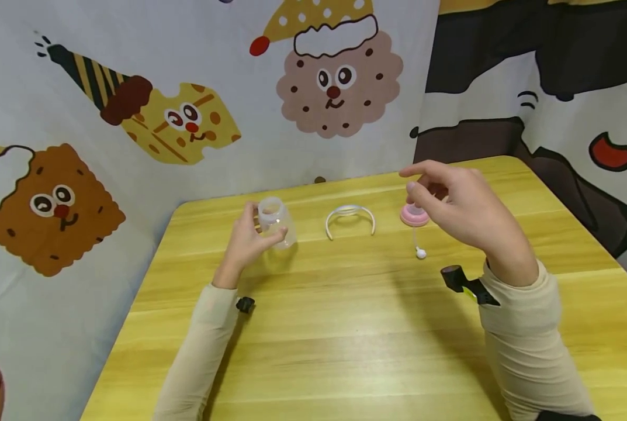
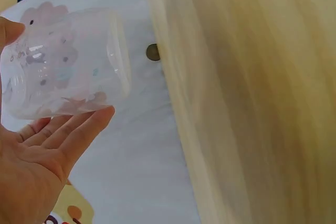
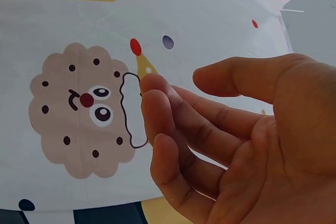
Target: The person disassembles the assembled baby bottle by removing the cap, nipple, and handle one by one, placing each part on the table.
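My left hand (image 1: 250,237) grips a clear baby bottle (image 1: 283,231) between thumb and fingers, at the far left of the table. Its open mouth faces up in the head view, without a cap. In the left wrist view the fingers (image 2: 86,129) lie along one side of the bottle (image 2: 68,66). My right hand (image 1: 463,204) hovers above the table at the right, loosely curled with nothing in it. Beyond it lies a pink bottle cap (image 1: 414,216), partly behind my fingertips, with a thin straw ending in a white weighted ball (image 1: 421,253).
A white curved bottle handle (image 1: 350,209) lies between the bottle and the cap. Wood-patterned table (image 1: 334,333) stretches toward me. A cartoon-printed cloth (image 1: 229,169) hangs behind and left of the table. Both wrists wear small black cameras.
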`<action>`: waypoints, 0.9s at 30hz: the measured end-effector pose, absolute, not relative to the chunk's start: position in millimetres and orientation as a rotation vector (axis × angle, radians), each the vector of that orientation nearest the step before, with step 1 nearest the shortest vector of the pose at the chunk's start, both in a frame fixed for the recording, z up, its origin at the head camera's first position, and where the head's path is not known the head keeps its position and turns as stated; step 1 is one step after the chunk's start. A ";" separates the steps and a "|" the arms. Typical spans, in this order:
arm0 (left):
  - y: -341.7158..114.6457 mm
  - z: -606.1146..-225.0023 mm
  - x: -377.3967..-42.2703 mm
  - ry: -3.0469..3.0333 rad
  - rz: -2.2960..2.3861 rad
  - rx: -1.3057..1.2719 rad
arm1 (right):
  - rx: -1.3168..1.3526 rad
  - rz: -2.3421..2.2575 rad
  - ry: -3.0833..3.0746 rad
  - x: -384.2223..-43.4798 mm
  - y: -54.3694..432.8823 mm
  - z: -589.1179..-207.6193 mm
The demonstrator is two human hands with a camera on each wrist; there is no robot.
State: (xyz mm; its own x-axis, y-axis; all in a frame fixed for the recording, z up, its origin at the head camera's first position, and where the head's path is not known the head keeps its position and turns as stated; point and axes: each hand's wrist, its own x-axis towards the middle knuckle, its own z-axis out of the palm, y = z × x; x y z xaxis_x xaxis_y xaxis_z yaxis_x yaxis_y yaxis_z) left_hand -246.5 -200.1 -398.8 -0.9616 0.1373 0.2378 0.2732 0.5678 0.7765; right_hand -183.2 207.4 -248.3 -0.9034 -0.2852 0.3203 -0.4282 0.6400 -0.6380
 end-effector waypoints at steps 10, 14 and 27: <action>-201.7 -402.9 -259.8 -2.690 -1.186 -0.351 | 0.566 1.122 -2.648 -180.1 209.4 -246.5; -198.7 -404.0 -266.0 -2.678 -1.189 -0.345 | 0.577 1.129 -2.640 -179.6 211.4 -247.1; -195.9 -410.9 -275.7 -2.713 -1.207 -0.308 | 0.588 1.138 -2.607 -177.1 218.3 -241.9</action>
